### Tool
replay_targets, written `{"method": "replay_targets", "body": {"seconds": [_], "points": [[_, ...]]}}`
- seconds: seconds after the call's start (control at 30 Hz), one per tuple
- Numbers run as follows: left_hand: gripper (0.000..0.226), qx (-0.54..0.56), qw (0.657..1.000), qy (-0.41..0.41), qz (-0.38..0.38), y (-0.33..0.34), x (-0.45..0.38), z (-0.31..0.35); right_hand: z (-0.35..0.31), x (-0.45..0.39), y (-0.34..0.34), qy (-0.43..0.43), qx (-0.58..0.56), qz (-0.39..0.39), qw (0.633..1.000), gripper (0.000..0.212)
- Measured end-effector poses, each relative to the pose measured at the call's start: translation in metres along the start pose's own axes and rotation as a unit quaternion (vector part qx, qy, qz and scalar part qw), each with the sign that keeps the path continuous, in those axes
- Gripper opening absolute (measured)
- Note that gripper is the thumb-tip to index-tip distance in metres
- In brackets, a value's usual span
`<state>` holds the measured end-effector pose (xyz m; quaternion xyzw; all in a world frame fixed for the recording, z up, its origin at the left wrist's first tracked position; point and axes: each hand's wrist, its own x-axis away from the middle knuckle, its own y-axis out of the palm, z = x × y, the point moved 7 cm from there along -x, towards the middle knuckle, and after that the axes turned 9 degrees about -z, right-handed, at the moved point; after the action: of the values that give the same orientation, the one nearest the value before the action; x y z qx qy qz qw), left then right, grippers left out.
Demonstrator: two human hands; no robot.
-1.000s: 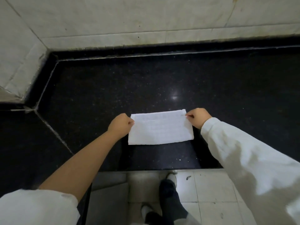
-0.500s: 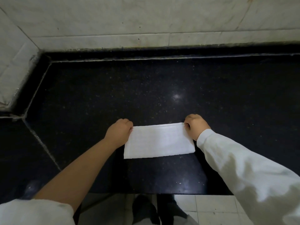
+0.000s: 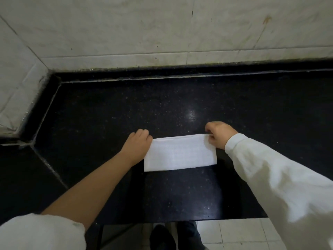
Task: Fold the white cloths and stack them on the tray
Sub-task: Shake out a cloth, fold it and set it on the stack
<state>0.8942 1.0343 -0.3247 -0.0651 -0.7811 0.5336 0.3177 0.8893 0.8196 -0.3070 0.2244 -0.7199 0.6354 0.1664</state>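
at the far left, a pale tiled wall angles in toward the corner and meets the black stone counter, whose seam runs diagonally toward the near edge. the left forearm is bare, with a white sleeve pushed up near the bottom corner of the head view. the left hand sits at the cloth's far left corner, fingers curled and pinching that corner; fingertips themselves are hidden under the knuckles. the white cloth lies flat on the counter between the two hands, folded into a long narrow rectangle, long side running left to right, near edge straight, layered edges showing along the far side. a light glare spot marks the stone just beyond the cloth. the right hand is at the far right corner, thumb and fingers closed on the cloth's upper edge. the right arm wears a long white sleeve to the wrist. behind runs the rear tiled wall. at the bottom right, white floor tiles and dark footwear show below the counter edge.
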Motion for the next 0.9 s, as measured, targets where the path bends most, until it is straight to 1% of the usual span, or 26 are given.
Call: {"method": "replay_targets", "body": {"seconds": [0.03,0.07,0.1,0.13,0.2,0.23,0.3,0.33,0.37,0.4,0.43,0.47,0.5,0.53,0.57,0.6,0.63,0.67,0.73,0.8,0.83,0.87,0.9], "points": [[0.021,-0.008,0.997,0.008,0.080,-0.018,0.000,-0.008,0.002,0.001,-0.010,-0.001,-0.009,0.029,1.000,0.032],[0.013,-0.008,0.989,0.014,0.149,-0.035,0.002,-0.017,0.003,0.003,-0.022,-0.009,-0.009,0.077,0.997,0.037],[0.013,-0.004,0.982,0.014,0.189,-0.048,0.005,-0.028,0.000,0.008,-0.035,-0.034,-0.008,0.143,0.989,0.035],[0.019,-0.005,0.975,0.016,0.223,-0.060,0.009,-0.036,-0.003,0.014,-0.048,-0.064,-0.007,0.213,0.975,0.028],[0.026,-0.004,0.970,0.020,0.241,-0.069,0.014,-0.043,-0.003,0.023,-0.059,-0.086,-0.006,0.305,0.948,0.015],[0.026,-0.009,0.970,0.023,0.243,-0.071,0.016,-0.043,-0.002,0.027,-0.058,-0.082,-0.006,0.327,0.941,0.013],[0.025,-0.021,0.970,0.036,0.240,-0.055,0.014,-0.039,-0.006,0.027,-0.041,-0.075,-0.009,0.337,0.938,0.014],[0.023,-0.026,0.973,0.050,0.225,-0.043,0.014,-0.031,-0.008,0.024,-0.026,-0.061,-0.011,0.315,0.947,0.015],[0.020,-0.024,0.981,0.061,0.183,-0.026,0.014,-0.022,-0.009,0.018,-0.007,-0.038,-0.020,0.262,0.964,0.017],[0.019,-0.023,0.991,0.060,0.119,-0.006,0.011,-0.014,-0.009,0.013,0.015,0.003,-0.021,0.174,0.985,0.023],[0.018,-0.015,0.998,0.046,0.041,0.020,0.008,-0.008,-0.007,0.009,0.039,0.038,-0.013,0.083,0.996,0.031],[0.022,-0.005,0.999,0.031,-0.016,0.041,0.010,-0.002,-0.003,0.009,0.057,0.067,-0.014,0.009,0.998,0.039],[0.026,0.035,0.999,0.018,-0.030,0.052,0.014,0.002,0.000,0.010,0.064,0.085,-0.020,-0.021,0.996,0.044],[0.026,0.067,0.997,0.014,-0.031,0.055,0.018,0.005,0.001,0.011,0.062,0.094,-0.029,-0.014,0.995,0.045],[0.026,0.072,0.997,0.018,-0.005,0.050,0.020,0.008,0.002,0.012,0.056,0.099,-0.044,0.016,0.994,0.044],[0.029,0.057,0.998,0.022,0.034,0.050,0.017,0.006,0.005,0.013,0.048,0.109,-0.065,0.049,0.991,0.042],[0.032,0.054,0.994,0.029,0.088,0.042,0.014,0.004,0.008,0.012,0.041,0.119,-0.100,0.076,0.985,0.040],[0.034,0.058,0.991,0.031,0.121,0.035,0.009,0.002,0.012,0.010,0.037,0.129,-0.145,0.092,0.977,0.041],[0.038,0.081,0.987,0.023,0.134,0.020,-0.003,0.000,0.014,0.007,0.038,0.163,-0.204,0.090,0.961,0.043],[0.040,0.129,0.984,-0.008,0.120,0.013,-0.017,-0.001,0.013,0.003,0.047,0.212,-0.182,0.042,0.959,0.041],[0.043,0.155,0.983,-0.030,0.089,0.020,-0.025,-0.001,0.010,0.001,0.054,0.233,-0.149,0.013,0.961,0.041],[0.049,0.157,0.985,-0.046,0.054,0.026,-0.029,-0.002,0.007,0.000,0.058,0.250,-0.114,-0.009,0.962,0.042],[0.054,0.170,0.984,-0.057,0.025,0.033,-0.032,-0.002,0.004,0.000,0.062,0.260,-0.086,-0.020,0.962,0.043]]}}
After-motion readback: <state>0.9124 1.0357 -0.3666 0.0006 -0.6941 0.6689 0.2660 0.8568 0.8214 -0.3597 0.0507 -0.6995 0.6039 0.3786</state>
